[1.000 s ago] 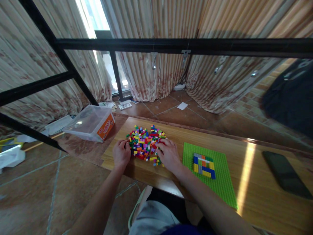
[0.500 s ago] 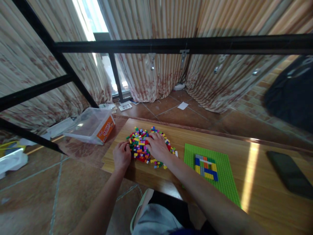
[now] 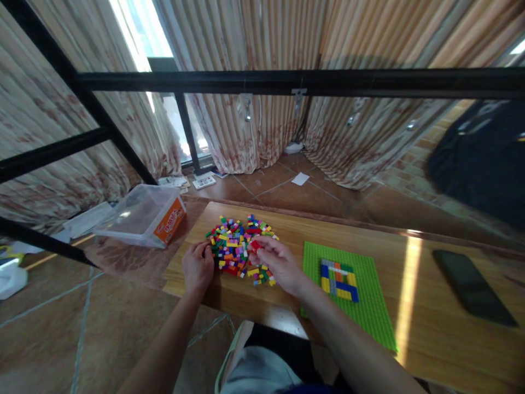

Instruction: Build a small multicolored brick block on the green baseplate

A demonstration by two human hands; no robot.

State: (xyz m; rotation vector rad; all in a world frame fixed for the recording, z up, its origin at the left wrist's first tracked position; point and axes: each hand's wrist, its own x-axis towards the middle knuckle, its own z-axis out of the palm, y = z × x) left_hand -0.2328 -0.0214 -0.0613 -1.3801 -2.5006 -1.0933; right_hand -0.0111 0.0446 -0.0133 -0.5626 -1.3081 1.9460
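Observation:
A heap of small multicoloured toy bricks [image 3: 232, 246] lies spread on the wooden bench. Over its right side, my right hand [image 3: 279, 262] pinches a red brick [image 3: 255, 245] between thumb and fingers. My left hand [image 3: 198, 266] rests at the heap's left edge with its fingers curled in. Whatever those fingers hold, if anything, is hidden. Right of the heap is a green baseplate [image 3: 373, 290], bearing a flat block [image 3: 339, 280] of blue, yellow, grey, orange and green bricks with a gap inside it.
A dark phone [image 3: 471, 287] lies on the bench's right part, past a strip of sunlight. On the floor at left stands a clear plastic bin [image 3: 143, 219] with an orange label. A black metal rail [image 3: 262, 82] crosses in front of the curtains [image 3: 262, 131].
My right hand has lifted from among the bricks and drawn back right and towards me, now with a red brick in its fingertips. My left hand has stayed beside the heap.

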